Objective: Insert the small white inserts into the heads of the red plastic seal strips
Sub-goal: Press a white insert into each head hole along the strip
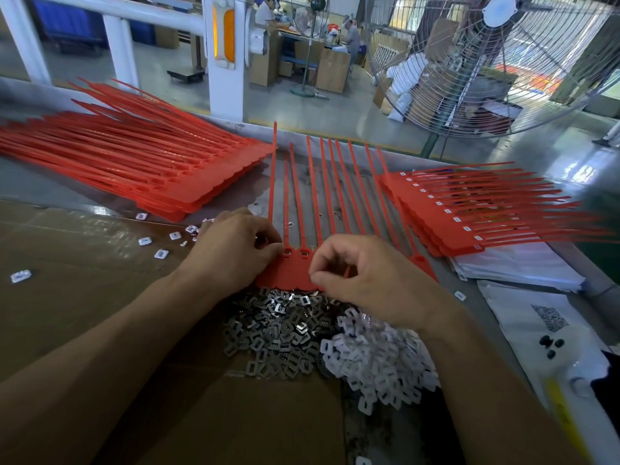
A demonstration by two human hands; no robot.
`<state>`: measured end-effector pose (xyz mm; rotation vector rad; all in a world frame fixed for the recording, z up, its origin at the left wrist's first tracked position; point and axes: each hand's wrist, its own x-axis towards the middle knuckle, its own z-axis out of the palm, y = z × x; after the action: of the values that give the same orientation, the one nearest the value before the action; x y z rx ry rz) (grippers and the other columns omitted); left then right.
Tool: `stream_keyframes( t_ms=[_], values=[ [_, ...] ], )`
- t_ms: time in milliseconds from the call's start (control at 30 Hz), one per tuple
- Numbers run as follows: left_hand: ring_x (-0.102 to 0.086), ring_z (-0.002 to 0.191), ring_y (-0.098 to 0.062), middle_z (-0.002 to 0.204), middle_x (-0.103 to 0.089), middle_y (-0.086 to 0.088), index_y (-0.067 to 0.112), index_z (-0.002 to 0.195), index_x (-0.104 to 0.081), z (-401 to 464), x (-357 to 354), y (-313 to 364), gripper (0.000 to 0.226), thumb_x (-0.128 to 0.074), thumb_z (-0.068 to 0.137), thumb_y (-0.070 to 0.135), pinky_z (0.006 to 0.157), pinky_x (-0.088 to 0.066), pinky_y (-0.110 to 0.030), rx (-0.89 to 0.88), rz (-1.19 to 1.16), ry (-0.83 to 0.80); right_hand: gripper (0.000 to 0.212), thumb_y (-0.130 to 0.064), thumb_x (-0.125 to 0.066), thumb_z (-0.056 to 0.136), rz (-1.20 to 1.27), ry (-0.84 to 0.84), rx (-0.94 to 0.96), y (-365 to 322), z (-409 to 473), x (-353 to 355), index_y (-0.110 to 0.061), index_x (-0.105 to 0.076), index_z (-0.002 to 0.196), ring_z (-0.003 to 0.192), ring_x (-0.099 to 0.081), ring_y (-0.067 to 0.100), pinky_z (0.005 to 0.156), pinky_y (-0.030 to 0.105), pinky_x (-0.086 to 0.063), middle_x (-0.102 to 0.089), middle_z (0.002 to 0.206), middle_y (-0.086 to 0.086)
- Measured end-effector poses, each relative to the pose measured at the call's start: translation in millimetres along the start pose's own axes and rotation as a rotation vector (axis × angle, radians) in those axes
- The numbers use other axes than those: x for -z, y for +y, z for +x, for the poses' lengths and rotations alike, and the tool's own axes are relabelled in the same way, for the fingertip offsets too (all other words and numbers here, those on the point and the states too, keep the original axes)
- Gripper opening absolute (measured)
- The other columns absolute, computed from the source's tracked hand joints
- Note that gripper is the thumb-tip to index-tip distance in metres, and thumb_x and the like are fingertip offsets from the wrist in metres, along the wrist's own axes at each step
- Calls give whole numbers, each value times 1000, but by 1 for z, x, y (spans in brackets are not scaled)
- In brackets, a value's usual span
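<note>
**Entry: strip set at the hands, heads partly fitted — risks and positions**

Risks (judged, not observed):
- Wrong part. The grey metal clips (285, 333) and the white inserts (379, 360) lie in touching heaps just under the right wrist. A blind reach could bring up a clip.
- Skewed seating. The head pockets are small. An insert pressed in tilted may jam or pop out.
- Shifted set. The strips fan loosely away from the hands. A hard press on one head could slide the whole set and spoil the alignment.
- Lost parts. Stray inserts (161, 254) already lie scattered beyond the left hand. More may follow.

Hands:
- Left hand (235, 250): fingers curled, tips pinched at a head on the left end of the set. What they pinch is too small to tell.
- Right hand (365, 276): thumb and forefinger drawn together above the tag edge. Whether they hold an insert cannot be told.

Position of work:
- Red seal strips (303, 263): directly between the two hands, heads toward the person, tails pointing away. Two head pockets show between the hands.
- Finished stack (446, 213): beyond the right hand, white showing in its heads.
- Unfitted stack (134, 169): beyond the left hand.
</note>
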<state>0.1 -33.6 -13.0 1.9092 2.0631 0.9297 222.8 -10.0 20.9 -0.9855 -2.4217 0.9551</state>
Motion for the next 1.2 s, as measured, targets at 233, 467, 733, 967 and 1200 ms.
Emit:
stream_keyframes(
  t_ms=[233, 467, 733, 967, 1200],
  values=[
    [-55, 103, -20, 98, -60, 6, 38, 94, -73, 1, -1, -3, 7, -71, 88, 43, 101, -43, -49, -3, -5, -4, 12, -19, -76, 92, 3, 468, -249, 45, 1, 29, -29, -76, 84, 67, -63, -9, 69, 20, -42, -73, 77, -20],
    [-56, 101, -20, 98, -59, 7, 40, 94, -73, 1, -2, -4, 7, -71, 88, 44, 100, -44, -49, -1, -3, -11, 13, -20, -74, 94, -53, 445, -362, 62, 1, 31, -28, -75, 84, 74, -62, -7, 67, 18, -39, -71, 83, -16],
    [-57, 99, -20, 95, -60, 7, 40, 90, -73, 2, -3, -5, 4, -72, 87, 43, 99, -44, -49, -8, -12, 6, 15, -21, -73, 94, -115, 401, -380, 61, 7, 25, -32, -74, 84, 83, -64, -1, 67, 19, -42, -73, 88, -14],
    [-58, 98, -19, 95, -60, 7, 40, 89, -72, 3, -3, -7, 4, -72, 87, 43, 99, -44, -49, -12, -12, 5, 19, -18, -79, 88, -87, 452, -379, 64, 10, 22, -33, -75, 77, 76, -63, -5, 66, 19, -41, -71, 79, -18],
    [-57, 100, -19, 97, -60, 7, 41, 89, -72, 3, -4, -7, 4, -72, 87, 44, 99, -44, -50, -13, -17, 6, 15, -19, -81, 86, -68, 488, -414, 64, 11, 21, -32, -75, 79, 79, -63, -1, 64, 19, -40, -71, 83, -15]
  ],
)
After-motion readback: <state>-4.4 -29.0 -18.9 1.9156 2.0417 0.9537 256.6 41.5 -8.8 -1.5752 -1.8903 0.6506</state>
